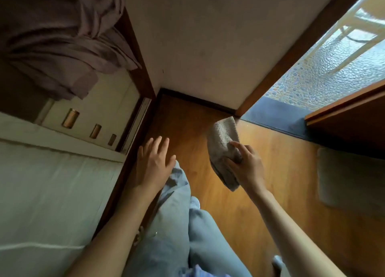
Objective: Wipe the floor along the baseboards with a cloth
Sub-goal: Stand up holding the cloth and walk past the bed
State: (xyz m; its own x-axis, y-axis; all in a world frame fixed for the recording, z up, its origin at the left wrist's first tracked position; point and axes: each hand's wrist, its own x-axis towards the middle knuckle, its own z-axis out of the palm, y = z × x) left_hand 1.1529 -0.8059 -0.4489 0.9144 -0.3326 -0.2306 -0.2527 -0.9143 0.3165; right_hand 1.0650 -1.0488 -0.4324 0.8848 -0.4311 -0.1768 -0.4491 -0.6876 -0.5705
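Observation:
My right hand (pixel 246 166) grips a folded grey cloth (pixel 223 145) and holds it above the wooden floor (pixel 187 126). The cloth's upper end points toward the corner by the door frame. My left hand (pixel 155 162) hovers over the floor with its fingers spread and holds nothing. A dark baseboard (pixel 198 99) runs along the foot of the white wall ahead and meets the corner at the left. My legs in light blue trousers (pixel 177 224) stand below the hands.
A window with a sliding track (pixel 137 126) and a purple curtain (pixel 58 37) lies to the left. An open doorway with a dark threshold (pixel 275 116) and a pebbled floor is at the right. A grey mat (pixel 350 180) lies at the far right. A wooden door (pixel 343 114) stands ajar.

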